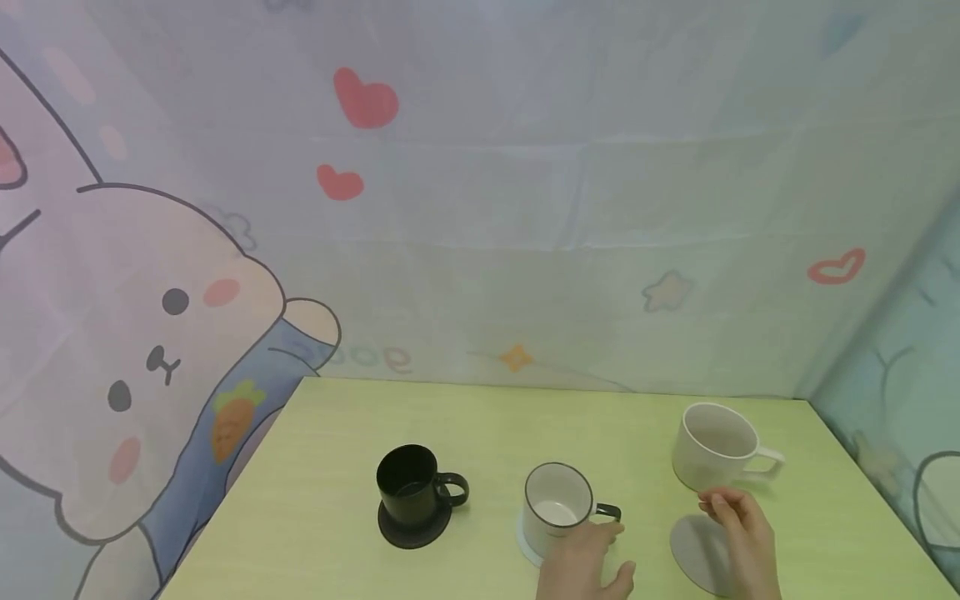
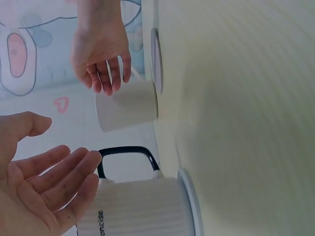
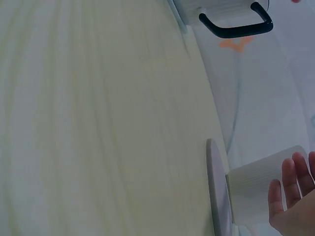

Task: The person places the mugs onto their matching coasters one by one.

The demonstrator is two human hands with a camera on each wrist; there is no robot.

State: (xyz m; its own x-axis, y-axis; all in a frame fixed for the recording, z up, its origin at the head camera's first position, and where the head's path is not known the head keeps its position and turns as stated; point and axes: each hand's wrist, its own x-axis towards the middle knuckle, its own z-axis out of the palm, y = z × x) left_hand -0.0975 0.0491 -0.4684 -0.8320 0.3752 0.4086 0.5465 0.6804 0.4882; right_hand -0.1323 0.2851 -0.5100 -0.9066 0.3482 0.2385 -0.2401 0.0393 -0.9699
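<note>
In the head view, a white mug (image 1: 542, 525) with a dark rim and black handle stands on a pale round coaster (image 1: 527, 550). My left hand (image 1: 581, 562) is beside its handle, fingers loosely bent and thumb apart; whether they touch the mug cannot be told. The left wrist view shows this left hand (image 2: 49, 187) holding nothing. To the right, my right hand (image 1: 744, 537) hovers over a grey round coaster (image 1: 693, 546), just in front of a cream cup (image 1: 697, 467). Its fingers, relaxed and slightly bent in the right wrist view, hold nothing. The cream cup stands directly on the table behind that coaster.
A black mug (image 1: 412, 500) stands on a black coaster (image 1: 412, 540) on the left, its handle pointing right. The pale yellow-green table (image 1: 315, 467) ends at a patterned cloth backdrop (image 1: 480, 208) behind, with another cloth side at the right.
</note>
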